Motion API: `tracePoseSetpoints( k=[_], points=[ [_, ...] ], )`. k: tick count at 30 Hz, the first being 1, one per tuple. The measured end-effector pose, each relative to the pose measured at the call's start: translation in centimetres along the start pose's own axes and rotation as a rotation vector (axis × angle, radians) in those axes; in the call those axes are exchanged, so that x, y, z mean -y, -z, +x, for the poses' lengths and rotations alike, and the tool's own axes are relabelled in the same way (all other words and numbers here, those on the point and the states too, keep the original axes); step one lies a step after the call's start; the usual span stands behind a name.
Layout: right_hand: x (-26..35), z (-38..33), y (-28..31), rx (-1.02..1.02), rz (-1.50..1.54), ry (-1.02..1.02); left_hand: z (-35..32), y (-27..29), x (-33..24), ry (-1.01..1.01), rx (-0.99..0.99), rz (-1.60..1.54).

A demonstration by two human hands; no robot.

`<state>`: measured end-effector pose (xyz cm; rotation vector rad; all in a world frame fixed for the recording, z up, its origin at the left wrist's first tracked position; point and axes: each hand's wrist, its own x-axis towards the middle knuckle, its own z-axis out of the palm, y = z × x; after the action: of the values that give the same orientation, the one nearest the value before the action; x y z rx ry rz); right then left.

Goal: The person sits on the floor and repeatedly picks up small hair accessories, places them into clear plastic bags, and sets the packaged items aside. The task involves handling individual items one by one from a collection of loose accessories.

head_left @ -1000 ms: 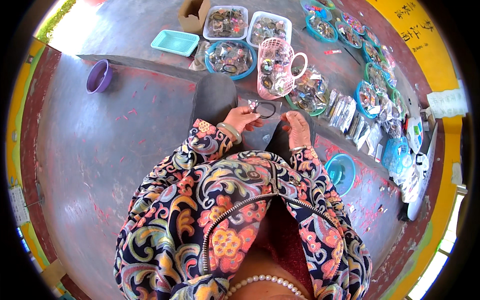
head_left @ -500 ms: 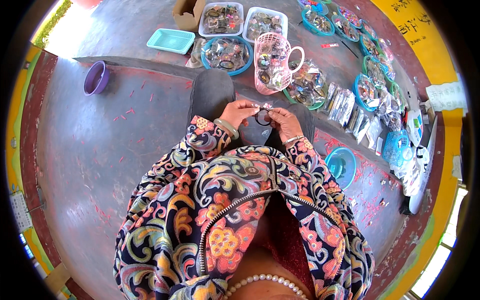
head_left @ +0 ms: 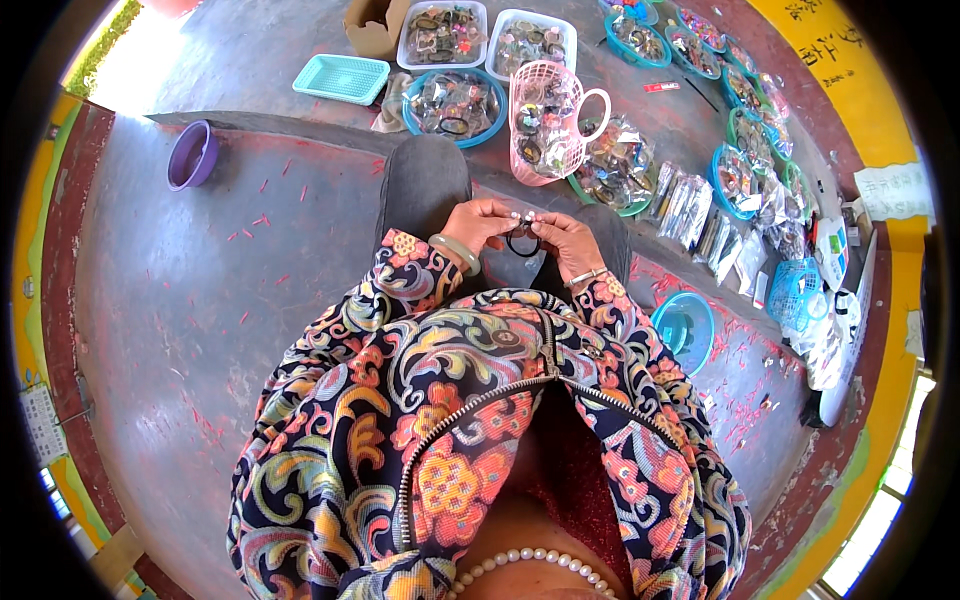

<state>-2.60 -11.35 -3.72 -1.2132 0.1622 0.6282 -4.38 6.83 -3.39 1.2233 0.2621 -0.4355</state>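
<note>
Above my lap, a thin black hair tie (head_left: 523, 256) with small pale beads at its top hangs as a loop between my hands. My left hand (head_left: 478, 225) pinches it from the left, thumb and forefinger together by the beads. From the right, my right hand (head_left: 567, 246) grips the same upper part, its fingertips almost meeting the left ones. The exact shape of the beads is too small to make out. Just beyond my hands stands a pink basket (head_left: 517, 160) with a handle, holding packets of small accessories.
Ahead on the raised step are a blue basin (head_left: 408, 103) of packets, white tubs (head_left: 403, 50) and an aqua tray (head_left: 340, 78). Filled baskets and clear packets (head_left: 682, 208) line the right. A purple basin (head_left: 192, 157) lies left, a teal basin (head_left: 683, 335) by my right elbow.
My fingertips have drawn closer together at the top of the hair tie. Its loop hangs slightly lower, and the pale beads show more plainly above it.
</note>
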Motion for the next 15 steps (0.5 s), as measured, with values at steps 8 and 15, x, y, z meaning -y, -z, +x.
tracePoseSetpoints(
  k=[8,15],
  points=[
    [-0.5,0.2,0.3,-0.031,-0.025,0.046,-0.3,-0.4,-0.4,0.083,-0.017,-0.09],
    [0.5,0.0,-0.7,-0.034,-0.082,0.06,-0.1,-0.2,-0.1,0.023,-0.023,-0.081]
  ],
)
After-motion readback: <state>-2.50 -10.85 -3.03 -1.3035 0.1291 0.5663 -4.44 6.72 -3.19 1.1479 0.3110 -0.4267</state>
